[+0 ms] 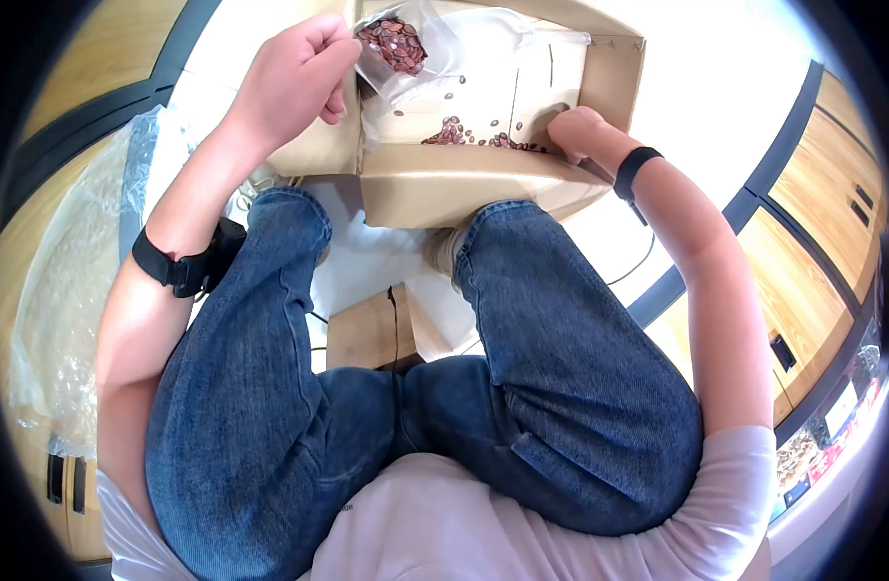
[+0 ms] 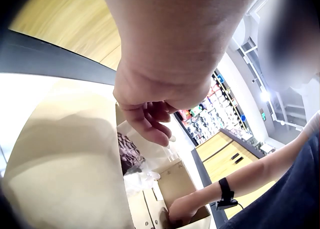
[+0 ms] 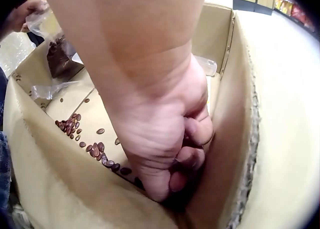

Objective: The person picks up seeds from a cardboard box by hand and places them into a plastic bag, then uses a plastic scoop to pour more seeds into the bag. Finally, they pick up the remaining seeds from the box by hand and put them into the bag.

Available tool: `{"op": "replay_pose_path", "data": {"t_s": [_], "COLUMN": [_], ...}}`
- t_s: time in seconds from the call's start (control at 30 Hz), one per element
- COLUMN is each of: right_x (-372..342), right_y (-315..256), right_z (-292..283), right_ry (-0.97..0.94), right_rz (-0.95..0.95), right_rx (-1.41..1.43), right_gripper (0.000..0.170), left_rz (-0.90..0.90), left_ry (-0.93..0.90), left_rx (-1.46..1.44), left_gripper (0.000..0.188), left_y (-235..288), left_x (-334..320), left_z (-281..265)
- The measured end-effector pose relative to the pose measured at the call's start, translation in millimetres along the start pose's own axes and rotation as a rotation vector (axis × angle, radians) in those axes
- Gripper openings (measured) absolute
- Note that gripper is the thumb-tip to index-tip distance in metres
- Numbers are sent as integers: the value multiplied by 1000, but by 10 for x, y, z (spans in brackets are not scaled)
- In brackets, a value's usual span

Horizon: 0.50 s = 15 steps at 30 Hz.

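My left hand (image 1: 291,79) pinches the edge of a clear plastic bag (image 1: 391,85) at the left side of an open cardboard box (image 1: 478,182). Dark reddish-brown melon seeds (image 1: 396,45) fill part of the bag. Down in the box's near right corner is my right hand (image 1: 577,132), its fingers (image 3: 189,158) curled downward. Its fingertips are hidden against the box wall, so I cannot tell whether seeds are between them. Loose melon seeds (image 3: 95,150) lie scattered over the box floor, with a line of them reaching up to this hand.
A clear plastic piece (image 1: 561,38) lies at the back of the box. Crumpled bubble wrap (image 1: 72,281) spreads at the left. A smaller cardboard box (image 1: 362,329) stands on the floor between the legs, and wooden cabinets (image 1: 822,242) line the right.
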State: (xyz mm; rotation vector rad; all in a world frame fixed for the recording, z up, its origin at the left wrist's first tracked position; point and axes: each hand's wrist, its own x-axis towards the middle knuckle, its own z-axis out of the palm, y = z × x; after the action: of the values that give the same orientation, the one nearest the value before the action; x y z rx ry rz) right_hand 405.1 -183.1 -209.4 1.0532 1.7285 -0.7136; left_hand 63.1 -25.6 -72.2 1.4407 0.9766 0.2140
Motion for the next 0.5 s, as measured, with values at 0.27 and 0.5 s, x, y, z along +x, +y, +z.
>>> {"op": "replay_pose_path", "data": {"t_s": [0.27,0.5], "right_x": [-938,-1500], "right_y": [-77,-581], "right_z": [-1045,-1998], "right_ry": [189,811], "right_rz": [-11,-357], "right_rx": [1020,1075], "right_gripper": [20,16], "left_rz": [30,-1], "left_ry": [-21,-34], "left_rx": [-17,-20], "left_gripper": [26,26], "left_y": [18,13], "left_x": [-5,35], "left_z": [4,88]}}
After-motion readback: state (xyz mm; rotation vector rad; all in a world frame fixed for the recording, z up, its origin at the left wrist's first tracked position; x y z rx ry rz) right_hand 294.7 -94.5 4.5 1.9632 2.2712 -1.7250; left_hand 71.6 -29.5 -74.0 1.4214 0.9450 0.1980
